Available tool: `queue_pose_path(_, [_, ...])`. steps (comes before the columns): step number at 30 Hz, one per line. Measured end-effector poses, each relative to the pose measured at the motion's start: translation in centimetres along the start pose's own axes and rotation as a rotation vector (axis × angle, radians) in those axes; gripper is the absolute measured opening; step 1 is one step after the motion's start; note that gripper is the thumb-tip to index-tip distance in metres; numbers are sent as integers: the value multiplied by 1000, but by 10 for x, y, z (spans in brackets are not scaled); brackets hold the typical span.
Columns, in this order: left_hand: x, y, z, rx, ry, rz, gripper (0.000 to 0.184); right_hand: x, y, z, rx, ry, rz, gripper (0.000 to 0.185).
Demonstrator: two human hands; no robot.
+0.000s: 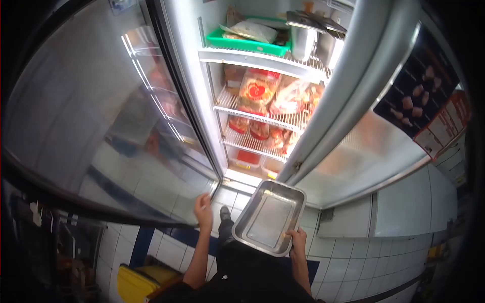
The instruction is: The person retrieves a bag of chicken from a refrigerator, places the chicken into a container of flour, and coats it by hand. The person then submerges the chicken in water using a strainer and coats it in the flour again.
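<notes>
My right hand (298, 240) grips the near right rim of a rectangular steel pan (270, 218), its thumb over the edge. The pan is tilted toward me, and I see nothing in it but a few small marks on the rim. My left hand (203, 212) is raised beside the lower edge of the open glass door (116, 126), fingers loosely bent and partly apart. I make out nothing held in it. Ahead stands the lit fridge, with bagged meat (290, 96) on its wire shelves (262, 116).
A green tray (252, 46) with packages and tall steel containers (303, 43) occupy the top shelf. Lidded tubs (247, 159) sit at the bottom. Another glass door (353, 146) bounds the right side. A yellow bin (134, 285) stands at lower left on the tiled floor.
</notes>
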State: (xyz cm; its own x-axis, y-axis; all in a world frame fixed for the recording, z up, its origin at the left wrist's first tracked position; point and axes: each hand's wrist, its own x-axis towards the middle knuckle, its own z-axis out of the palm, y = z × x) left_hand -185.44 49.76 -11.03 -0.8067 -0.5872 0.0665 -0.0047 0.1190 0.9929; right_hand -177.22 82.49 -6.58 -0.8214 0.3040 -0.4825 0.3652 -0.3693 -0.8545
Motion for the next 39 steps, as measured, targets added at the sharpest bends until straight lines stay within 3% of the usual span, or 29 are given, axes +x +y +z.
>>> queue_pose_path(3, [104,67,99,-15,-262,269,18,19,5,41,36,74,-35,36])
queue_pose_path(5, [168,117,150,150,-403,499,30,29,6,70,67,55,-38,37])
queue_pose_path(7, [218,145,204,277,-291,742,59,33,5,98,63,119,-61,35])
queue_pose_path(9, [251,162,250,470,-287,669,89,49,8,121,50,183,-63,33])
queue_pose_path(12, [269,173,302,627,-353,632,118,58,-3,151,91,186,-21,31])
queue_pose_path(13, [272,170,313,725,-307,637,118,63,-12,159,98,174,28,30])
queue_pose_path(17, [286,141,328,518,-92,827,112,93,-31,167,-3,146,11,33])
queue_pose_path(24, [277,170,301,478,-72,618,119,135,-58,153,63,-9,-23,33])
queue_pose_path(27, [283,167,302,451,103,634,112,144,-66,141,49,-29,-3,32])
queue_pose_path(33, [323,176,272,605,239,858,91,152,-75,129,53,-89,41,33])
queue_pose_path(35, [355,154,256,584,71,980,85,153,-74,129,44,-108,62,33])
queue_pose_path(36, [360,143,263,617,84,1017,82,156,-76,128,39,-110,58,33])
queue_pose_path(39, [335,165,268,737,118,833,73,165,-73,127,63,-148,63,33])
